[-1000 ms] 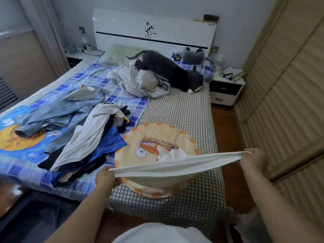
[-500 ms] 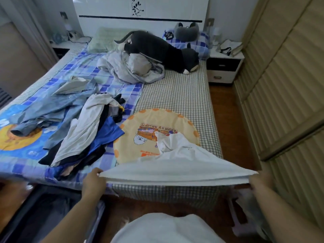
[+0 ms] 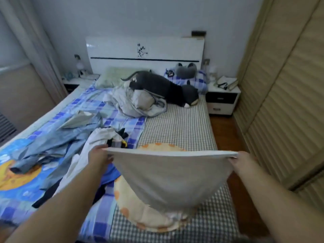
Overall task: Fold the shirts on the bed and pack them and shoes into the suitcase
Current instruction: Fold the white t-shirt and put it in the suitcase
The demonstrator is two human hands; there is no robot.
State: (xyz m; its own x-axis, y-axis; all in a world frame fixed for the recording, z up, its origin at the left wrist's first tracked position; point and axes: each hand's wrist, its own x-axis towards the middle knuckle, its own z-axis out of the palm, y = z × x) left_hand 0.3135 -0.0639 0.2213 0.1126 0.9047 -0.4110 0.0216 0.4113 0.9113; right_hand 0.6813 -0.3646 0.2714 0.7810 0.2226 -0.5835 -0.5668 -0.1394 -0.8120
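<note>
2 hands are holding 1 white shirt [image 3: 168, 179] up over the foot of the bed [image 3: 177, 127]: the left hand [image 3: 99, 157] is pinching the shirt's top left corner and the right hand [image 3: 242, 161] is gripping the top right corner, fingers curled into the cloth on both sides. The shirt's top edge is stretching taut and nearly level between the 2 hands, and the rest is hanging down in a smooth, rounded curve, plain and unprinted on the side facing the camera, with its bottom bunching in small folds where it is touching 1 round yellow cushion [image 3: 140, 207] with orange dots lying on the checked sheet. To the left, 1 heap of clothes [image 3: 57, 149] is lying loose on the blue checked blanket [image 3: 17, 199]; it is showing pale denim, a white garment, a bright blue piece and dark pieces, too tangled to count. Near the headboard [image 3: 145, 53], 1 crumpled grey bundle [image 3: 136, 104] is sitting against 1 dark grey plush toy [image 3: 163, 88], and 2 pillows are lying there, 1 green [image 3: 114, 76] and 1 blue checked [image 3: 198, 79]. 2 bedside cabinets are flanking the bed, 1 on the left [image 3: 73, 83] and 1 on the right [image 3: 222, 97], each carrying small items too blurred to identify.
</note>
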